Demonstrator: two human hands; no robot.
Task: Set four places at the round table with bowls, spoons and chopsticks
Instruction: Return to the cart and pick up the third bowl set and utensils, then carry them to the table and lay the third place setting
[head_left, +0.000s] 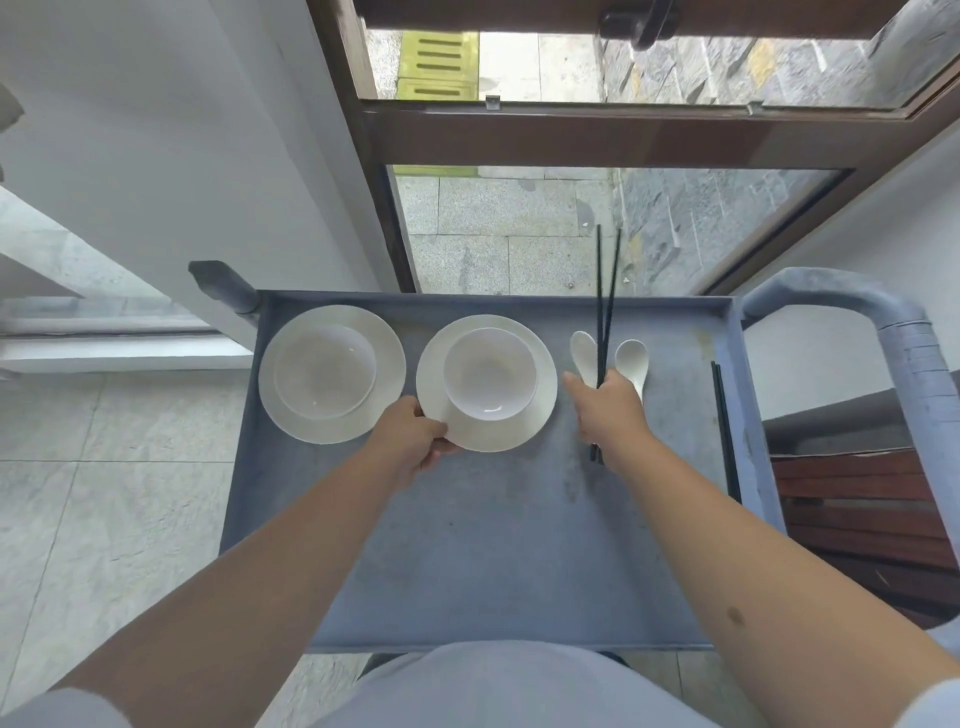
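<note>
Two white bowls, each on a white plate, stand on a grey cart top (493, 545). My left hand (413, 439) grips the near-left rim of the right plate (540, 410), which carries the right bowl (488, 376). The left bowl (324, 371) and its plate (387, 395) sit untouched beside it. My right hand (610, 413) is closed on a pair of black chopsticks (605, 291) that point away from me, and it also covers the handles of two white spoons (584, 353) (632, 361). A second pair of black chopsticks (723, 421) lies along the cart's right rim.
The cart has a raised rim and a thick padded handle (914, 353) on the right. A brown-framed window or glass door (571, 135) stands directly ahead, a white wall to the left, dark wooden slats (857, 514) to the right, and tiled floor on the left.
</note>
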